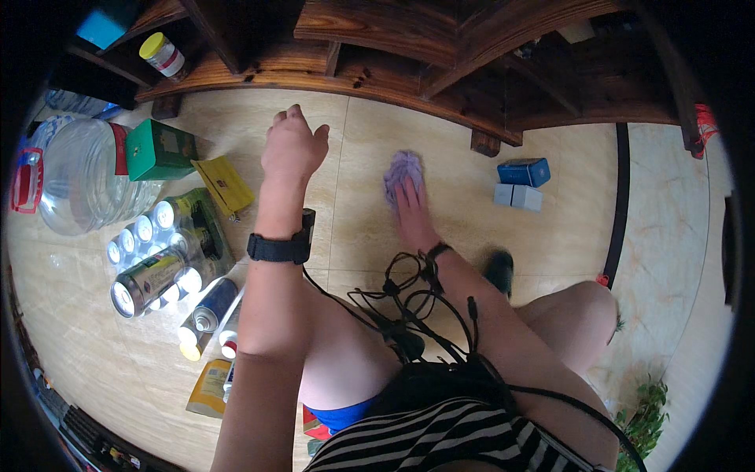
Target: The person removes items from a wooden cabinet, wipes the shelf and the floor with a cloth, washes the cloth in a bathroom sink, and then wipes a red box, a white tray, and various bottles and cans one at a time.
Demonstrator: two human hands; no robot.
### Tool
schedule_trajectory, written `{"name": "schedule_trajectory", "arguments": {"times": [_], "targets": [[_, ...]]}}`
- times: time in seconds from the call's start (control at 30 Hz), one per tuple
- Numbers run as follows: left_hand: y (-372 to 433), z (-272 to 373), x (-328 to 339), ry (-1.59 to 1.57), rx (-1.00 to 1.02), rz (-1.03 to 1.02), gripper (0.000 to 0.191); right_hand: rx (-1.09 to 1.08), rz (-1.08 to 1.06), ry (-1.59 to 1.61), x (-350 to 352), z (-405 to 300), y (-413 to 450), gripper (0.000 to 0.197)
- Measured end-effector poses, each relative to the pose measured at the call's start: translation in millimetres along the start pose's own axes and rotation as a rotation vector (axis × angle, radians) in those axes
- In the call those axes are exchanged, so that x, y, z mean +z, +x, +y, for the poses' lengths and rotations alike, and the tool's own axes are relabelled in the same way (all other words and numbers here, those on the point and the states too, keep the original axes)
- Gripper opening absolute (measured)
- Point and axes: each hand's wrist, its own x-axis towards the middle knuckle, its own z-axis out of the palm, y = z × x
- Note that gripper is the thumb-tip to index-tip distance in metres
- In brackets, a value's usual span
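Note:
My right hand [413, 209] presses a bunched purple cloth [404, 162] against the tiled floor, its fingers lying over the fabric. Nothing shows in my left hand [295, 144], which is held out over the floor with the thumb apart and the fingertips bent out of sight. A black strap with a small device [280, 248] circles my left wrist, and a dark band [437, 250] is around the right one. To the left of my left hand lie a yellow pouch [227, 187] and a green box [160, 150].
A dark wooden shelf unit [377, 35] spans the far side, with a yellow-lidded jar [163, 56] on it. Shrink-wrapped cans [159, 236], spray cans [215, 304] and a large clear bottle [82, 177] stand left. Right are a blue tin [524, 171] and pale boxes [518, 196]. Black cables [413, 307] hang before me.

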Motion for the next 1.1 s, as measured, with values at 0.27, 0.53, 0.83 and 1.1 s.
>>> {"name": "schedule_trajectory", "arguments": {"times": [0.27,0.53,0.83,1.1], "targets": [[-41,13,-31,-0.001,-0.007,0.151,0.061,0.158,-0.248,-0.247,-1,91,124,0.067],[-170,36,-91,0.047,-0.007,0.398,0.051,0.277,-0.019,-0.075,-4,167,122,0.071],[-255,98,-104,0.031,-0.183,0.480,0.045,0.426,0.083,-0.049,35,105,19,0.067],[-294,124,-99,0.036,-0.268,0.451,0.048,-0.674,-0.113,0.302,19,-55,18,0.054]]}}
